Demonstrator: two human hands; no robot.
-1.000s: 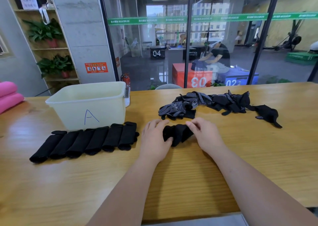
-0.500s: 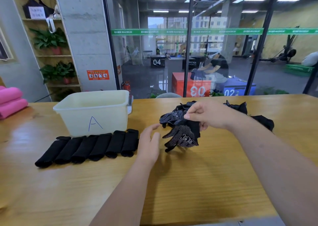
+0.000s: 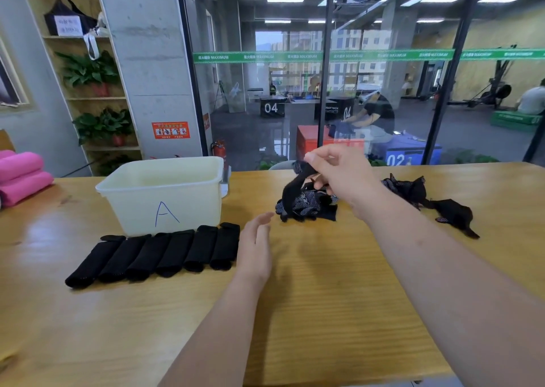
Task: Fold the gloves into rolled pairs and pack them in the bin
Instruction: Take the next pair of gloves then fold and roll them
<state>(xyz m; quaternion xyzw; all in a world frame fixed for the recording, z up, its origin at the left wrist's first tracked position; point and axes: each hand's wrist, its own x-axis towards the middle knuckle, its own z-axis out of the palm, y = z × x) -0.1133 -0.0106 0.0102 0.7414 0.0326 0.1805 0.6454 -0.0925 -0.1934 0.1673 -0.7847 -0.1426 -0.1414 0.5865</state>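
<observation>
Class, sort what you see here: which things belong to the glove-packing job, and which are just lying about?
Job: bin, rolled gloves, loose gloves, lifted glove pinched by right hand.
Lying about: pink rolls, potted plants, fire extinguisher, black bag.

Bin [image 3: 132, 206] reads A; black box [image 3: 272, 108] 04

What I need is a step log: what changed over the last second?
The right hand left the table, pinched a glove from the pile and lifted it. The left hand let go and hovers open. Rolls and bin stayed put.
</observation>
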